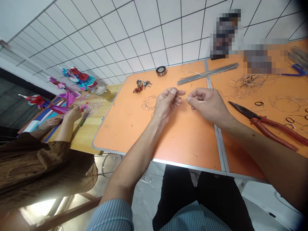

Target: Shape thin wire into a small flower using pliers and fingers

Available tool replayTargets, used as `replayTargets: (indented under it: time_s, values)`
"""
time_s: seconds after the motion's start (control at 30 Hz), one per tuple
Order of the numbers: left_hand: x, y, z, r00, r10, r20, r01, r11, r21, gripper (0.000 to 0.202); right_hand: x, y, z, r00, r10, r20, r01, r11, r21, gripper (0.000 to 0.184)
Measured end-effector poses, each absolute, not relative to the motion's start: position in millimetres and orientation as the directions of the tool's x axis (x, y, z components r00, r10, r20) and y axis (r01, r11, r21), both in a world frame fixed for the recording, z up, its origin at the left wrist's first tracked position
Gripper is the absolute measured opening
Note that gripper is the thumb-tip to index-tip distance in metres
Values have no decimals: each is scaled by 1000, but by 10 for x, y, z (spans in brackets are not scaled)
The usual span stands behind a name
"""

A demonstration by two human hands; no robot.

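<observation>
My left hand (168, 101) and my right hand (203, 102) face each other above the orange table. A thin wire (184, 97) spans the small gap between their fingertips, each hand pinching it. Part of a wire also curves up behind my right hand. Left of my left hand, a tangle of shaped copper-coloured wire (148, 102) lies on the table. Beyond both hands rests a bundle of straight metal wires (207, 73). Red-handled pliers (264, 123) lie partly open beside my right forearm.
A bunch of keys (142, 85) and a roll of tape (161, 71) lie toward the tiled wall. More bent wire (249, 83) is on the right. At left, a co-worker's hands (73, 114) are over a wooden table (96, 128) with a jar (105, 93) and colourful ribbon ornaments (79, 77).
</observation>
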State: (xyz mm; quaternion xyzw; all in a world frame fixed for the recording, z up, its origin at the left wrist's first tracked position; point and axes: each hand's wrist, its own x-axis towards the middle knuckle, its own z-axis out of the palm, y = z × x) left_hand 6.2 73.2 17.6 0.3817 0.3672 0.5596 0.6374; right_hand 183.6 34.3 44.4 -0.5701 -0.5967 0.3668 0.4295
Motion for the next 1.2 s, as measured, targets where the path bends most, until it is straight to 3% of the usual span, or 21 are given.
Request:
replayTargets:
  time_s: [0.7,1.2]
  values:
    - [89,712,170,58,998,-12,-358,32,933,29,1840,327,449,1,994,110,351,103,-931,14]
    - [81,746,155,82,996,-45,-417,75,906,29,1849,347,417,2,992,123,335,116,-935,15]
